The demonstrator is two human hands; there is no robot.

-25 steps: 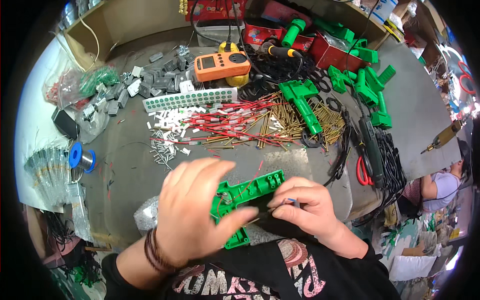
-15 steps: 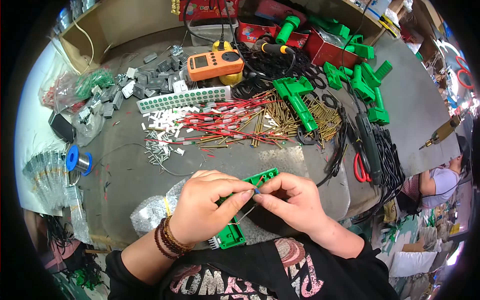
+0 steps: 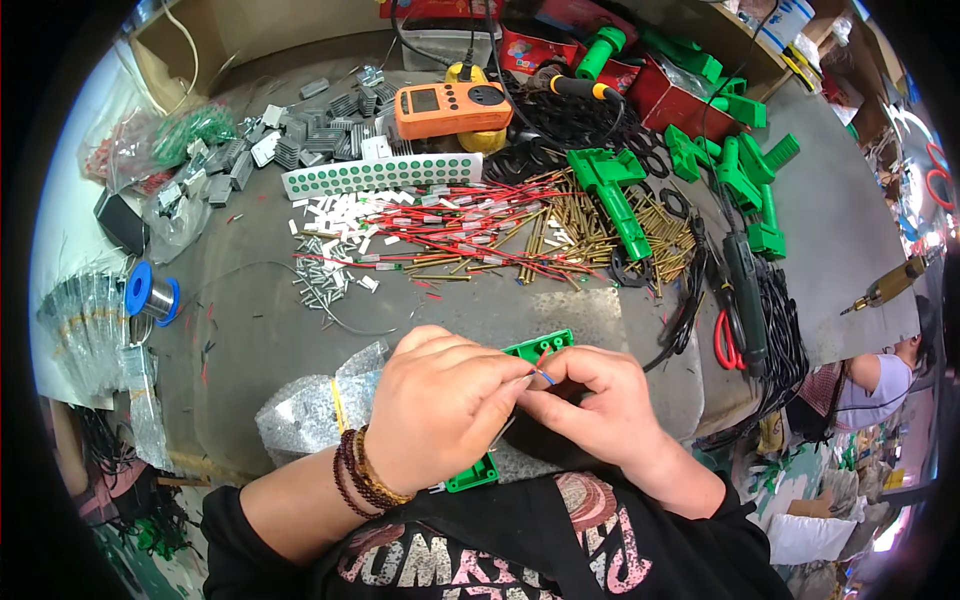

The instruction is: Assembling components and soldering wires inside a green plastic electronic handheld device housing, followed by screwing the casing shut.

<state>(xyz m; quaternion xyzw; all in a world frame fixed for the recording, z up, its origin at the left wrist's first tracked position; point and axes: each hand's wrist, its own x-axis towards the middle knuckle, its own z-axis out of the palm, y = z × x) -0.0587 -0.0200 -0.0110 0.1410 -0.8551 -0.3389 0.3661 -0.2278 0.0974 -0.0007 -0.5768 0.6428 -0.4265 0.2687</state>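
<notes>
L hand (image 3: 450, 400) & R hand (image 3: 600, 405) over green housing half (image 3: 560, 341); fingers of both pinch thin red/blue wires (image 3: 546, 378). Step appears wire joining; next prob. needs steady twist.

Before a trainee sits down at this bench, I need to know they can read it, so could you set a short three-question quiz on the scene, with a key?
1. True or false: the beaded bracelets are worn on the person's right side.
2. Multiple choice: which thing lies beneath the hands, partly covered by them?
A. the orange meter
B. the green housing
C. the blue spool
3. Fill in: between the left hand and the right hand, thin wires show, one orange-red and one ____.

Key:
1. False; they are on the left.
2. B
3. blue
</notes>
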